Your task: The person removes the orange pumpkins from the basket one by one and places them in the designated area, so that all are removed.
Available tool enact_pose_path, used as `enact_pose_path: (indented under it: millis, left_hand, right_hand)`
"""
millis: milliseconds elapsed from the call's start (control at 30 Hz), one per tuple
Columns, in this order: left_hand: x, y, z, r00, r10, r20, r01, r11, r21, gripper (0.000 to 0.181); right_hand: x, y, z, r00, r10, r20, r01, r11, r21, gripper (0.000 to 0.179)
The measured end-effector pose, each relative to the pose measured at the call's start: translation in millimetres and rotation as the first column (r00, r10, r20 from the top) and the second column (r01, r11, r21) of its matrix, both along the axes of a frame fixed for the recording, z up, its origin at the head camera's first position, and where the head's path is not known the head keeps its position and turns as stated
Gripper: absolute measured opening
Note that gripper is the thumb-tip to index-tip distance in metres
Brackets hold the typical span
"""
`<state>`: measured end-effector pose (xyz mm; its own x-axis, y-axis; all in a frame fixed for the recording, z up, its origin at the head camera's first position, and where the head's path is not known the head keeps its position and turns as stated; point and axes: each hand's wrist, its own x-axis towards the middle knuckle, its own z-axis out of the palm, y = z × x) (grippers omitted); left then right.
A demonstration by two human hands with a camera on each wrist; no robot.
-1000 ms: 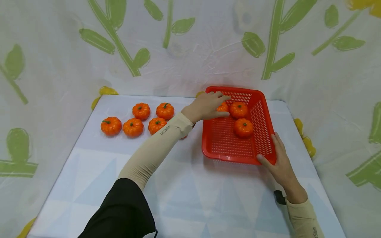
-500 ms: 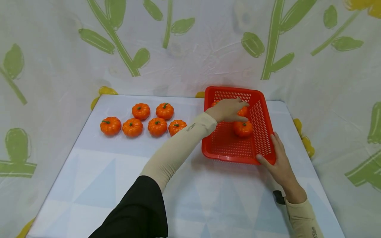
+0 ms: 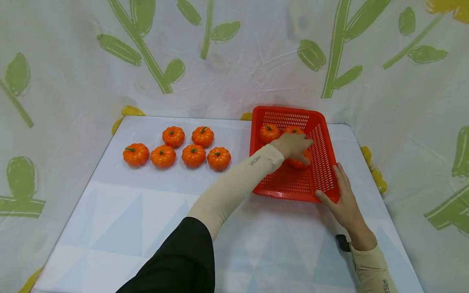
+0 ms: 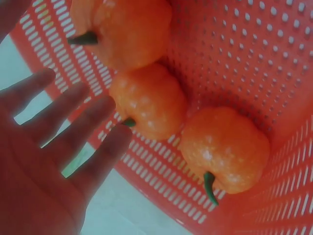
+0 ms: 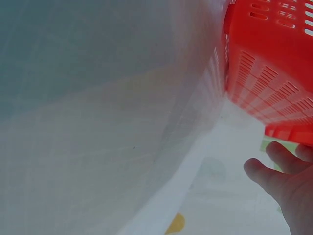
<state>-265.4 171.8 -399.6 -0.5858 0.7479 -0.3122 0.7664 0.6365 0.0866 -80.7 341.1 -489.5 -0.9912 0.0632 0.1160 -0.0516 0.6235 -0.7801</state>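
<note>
My left hand reaches over the red plastic basket, its fingers spread and holding nothing. Three small orange pumpkins lie inside: one at the back left, another beside it, and a third nearer me, partly hidden by the hand. In the left wrist view, straight fingers spread beside the middle pumpkin; whether they touch it I cannot tell. My right hand holds the basket's near right corner, thumb on the near rim and fingers along the right side.
Left of the basket, several more orange pumpkins stand in two loose rows on the pale, triangle-patterned table. A white curtain printed with green leaves hangs just behind the table's back edge.
My left hand has moved right and toward me across the basket, uncovering the back-left pumpkin and those on the table. The right hand, basket and pumpkins have stayed in place.
</note>
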Motion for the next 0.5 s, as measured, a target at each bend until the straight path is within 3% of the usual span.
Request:
enact_pose_path:
  millis: [267, 500]
  left_hand:
    - [10.0, 11.7, -12.7, 0.998, -0.001, -0.055, -0.004, 0.996, -0.085, 0.082]
    - [11.5, 10.2, -20.6, 0.996, -0.008, -0.089, 0.001, 0.997, -0.077, 0.077]
  right_hand:
    - [1.2, 0, 0.8, 1.000, -0.003, -0.004, 0.003, 1.000, -0.004, 0.098]
    - [1.1, 0, -0.9, 1.000, 0.005, -0.017, -0.005, 1.000, -0.020, 0.098]
